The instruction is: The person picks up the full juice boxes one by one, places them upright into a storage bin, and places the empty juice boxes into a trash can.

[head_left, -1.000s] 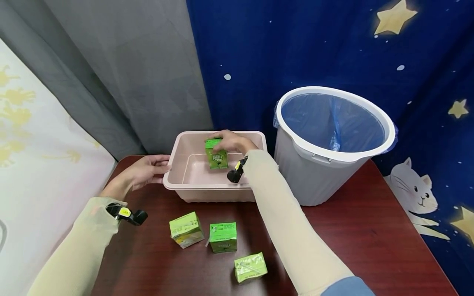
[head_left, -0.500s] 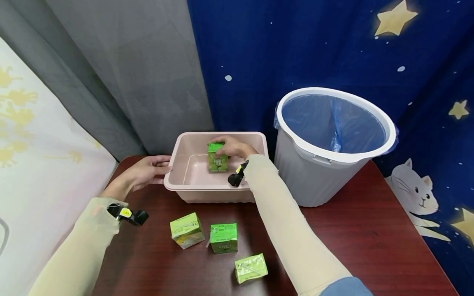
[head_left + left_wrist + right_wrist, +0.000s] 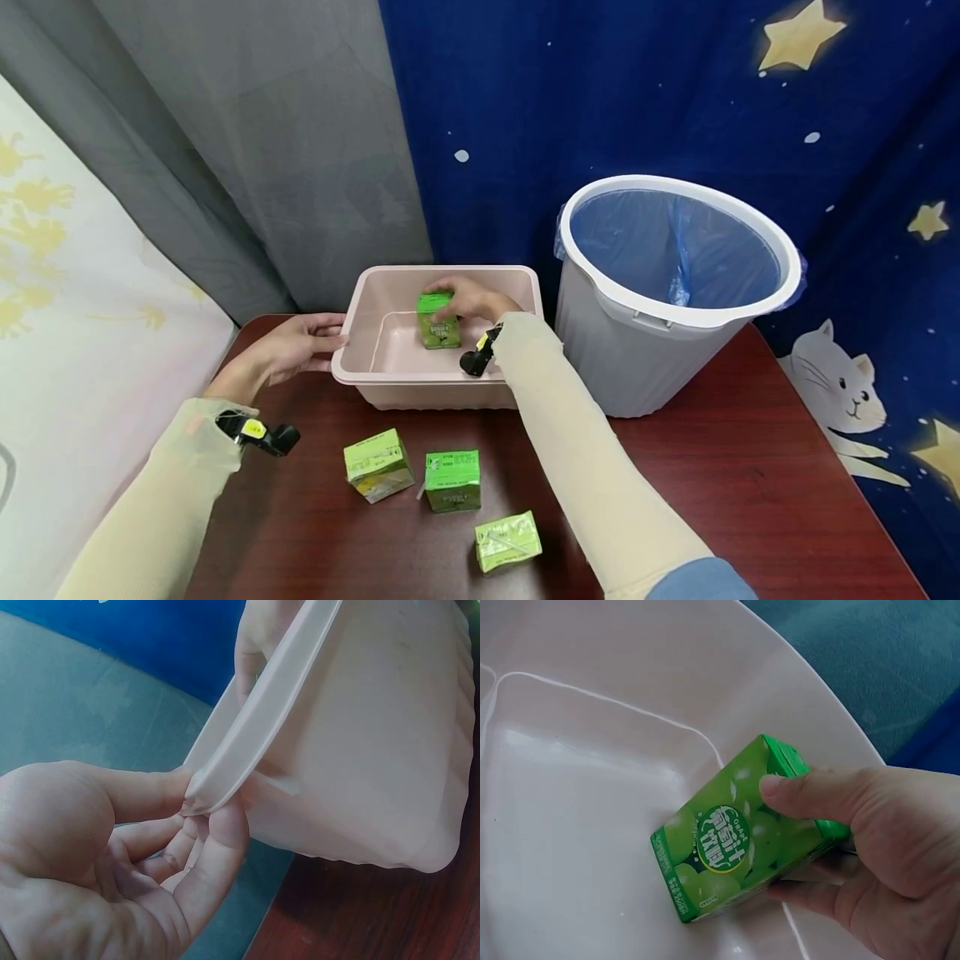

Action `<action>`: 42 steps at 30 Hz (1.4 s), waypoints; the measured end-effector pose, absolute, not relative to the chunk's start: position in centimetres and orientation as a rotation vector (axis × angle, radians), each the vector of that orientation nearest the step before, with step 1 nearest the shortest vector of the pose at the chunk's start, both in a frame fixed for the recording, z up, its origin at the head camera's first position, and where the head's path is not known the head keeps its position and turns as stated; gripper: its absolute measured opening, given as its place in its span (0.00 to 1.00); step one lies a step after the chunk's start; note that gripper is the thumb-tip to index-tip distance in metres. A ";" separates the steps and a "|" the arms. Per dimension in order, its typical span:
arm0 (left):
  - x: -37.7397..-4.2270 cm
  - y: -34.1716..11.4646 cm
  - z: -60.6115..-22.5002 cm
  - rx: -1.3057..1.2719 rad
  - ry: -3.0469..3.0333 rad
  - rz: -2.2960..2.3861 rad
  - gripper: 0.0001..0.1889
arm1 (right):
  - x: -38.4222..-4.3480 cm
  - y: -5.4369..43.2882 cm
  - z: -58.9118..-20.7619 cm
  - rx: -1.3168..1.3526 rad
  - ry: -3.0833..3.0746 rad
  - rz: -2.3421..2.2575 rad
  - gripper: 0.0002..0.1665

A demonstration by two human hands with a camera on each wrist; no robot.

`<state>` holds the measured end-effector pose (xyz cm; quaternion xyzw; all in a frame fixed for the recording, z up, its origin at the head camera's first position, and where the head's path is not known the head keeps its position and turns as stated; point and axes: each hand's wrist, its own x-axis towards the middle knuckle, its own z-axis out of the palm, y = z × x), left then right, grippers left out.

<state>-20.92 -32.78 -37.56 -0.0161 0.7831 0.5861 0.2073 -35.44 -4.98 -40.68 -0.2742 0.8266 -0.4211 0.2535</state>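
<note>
Inside the pale pink basin [image 3: 435, 395], my right hand [image 3: 472, 298] grips a green grape juice box [image 3: 438, 327]. In the right wrist view the thumb lies across the front of the juice box [image 3: 720, 840], and the other fingers go behind it. My left hand [image 3: 300, 343] pinches the basin's left rim; in the left wrist view the thumb is on top of the rim [image 3: 255, 712] and the fingers are below it. Three more juice boxes stand on the table in front of the basin: one yellow-green at left [image 3: 378, 467], one bright green [image 3: 452, 481], one light green [image 3: 507, 542].
A tall grey bin [image 3: 622, 358] with a white rim and a clear bluish liner stands right of the basin. Grey and blue curtains [image 3: 487, 108] hang close behind. The dark red table [image 3: 757, 475] extends to the right, and a white patterned cloth [image 3: 90, 317] hangs at left.
My right hand has lowered the juice box slightly within the basin, towards its floor, and its tilt shifts a little. The left hand stays on the rim.
</note>
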 end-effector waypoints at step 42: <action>-20.6 -32.7 -37.6 -0.046 2.215 1.585 0.35 | -17.2 7.0 -29.9 -1.688 2.382 -0.334 0.47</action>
